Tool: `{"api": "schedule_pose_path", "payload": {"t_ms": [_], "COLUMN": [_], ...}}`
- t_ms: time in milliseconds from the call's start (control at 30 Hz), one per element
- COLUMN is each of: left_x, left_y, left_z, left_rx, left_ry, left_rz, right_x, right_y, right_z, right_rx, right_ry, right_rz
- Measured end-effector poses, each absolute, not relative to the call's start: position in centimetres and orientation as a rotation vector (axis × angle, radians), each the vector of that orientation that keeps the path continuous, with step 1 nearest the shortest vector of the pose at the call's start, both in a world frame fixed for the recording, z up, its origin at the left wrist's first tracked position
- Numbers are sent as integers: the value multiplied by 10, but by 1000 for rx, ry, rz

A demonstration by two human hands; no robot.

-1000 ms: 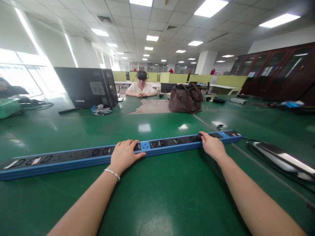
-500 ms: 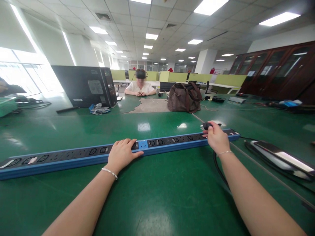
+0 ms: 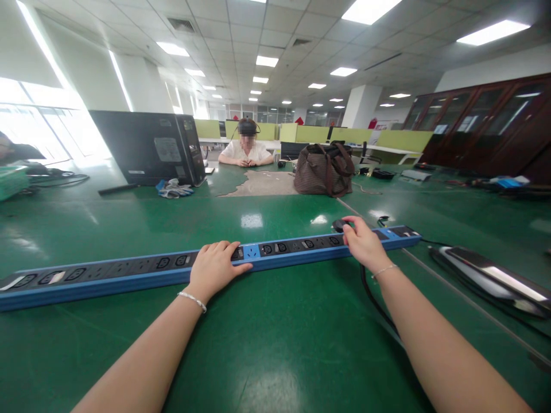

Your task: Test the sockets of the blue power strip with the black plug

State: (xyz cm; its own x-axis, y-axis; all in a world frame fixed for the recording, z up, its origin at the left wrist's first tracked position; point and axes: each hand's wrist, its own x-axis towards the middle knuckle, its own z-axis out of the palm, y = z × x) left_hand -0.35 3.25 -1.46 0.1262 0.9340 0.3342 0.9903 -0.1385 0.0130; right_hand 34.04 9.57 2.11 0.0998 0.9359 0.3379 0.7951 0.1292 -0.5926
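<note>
A long blue power strip [image 3: 301, 253] with black sockets lies across the green table, its right end farther from me. My left hand [image 3: 216, 265] grips it near the middle: the fingers lie over the top and the thumb presses along the front edge beside a blue socket. Between the thumb and fingers of my right hand [image 3: 365, 244] is a black plug [image 3: 340, 225], held just above the strip's right half. From below that hand a black cable [image 3: 373, 292] hangs down behind my forearm. The plug's prongs are hidden.
Right of the strip lies a black and silver device [image 3: 495, 278] with cords. A brown bag [image 3: 323, 170], a black computer case [image 3: 148, 148] and gloves [image 3: 174, 188] stand or lie farther back. Another person [image 3: 246, 149] sits across the table.
My right hand has moved left along the strip with the plug, uncovering a blue socket near the right end. My left hand stays in place on the strip.
</note>
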Motion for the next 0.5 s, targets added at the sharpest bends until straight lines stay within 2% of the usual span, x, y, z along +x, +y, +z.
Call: {"api": "schedule_pose_path", "payload": {"t_ms": [200,500], "left_x": [-3,-2], "left_y": [32,32], "left_z": [-15,-15], "left_rx": [-2183,-2190], "left_ry": [-1904,-1931], "left_rz": [-397,-433], "right_x": [290,262], "right_y": [79,74], "right_z": [16,9], "right_rx": [-1570,-1689], "right_ry": [-1887,-1963], "right_rz": [377,418]}}
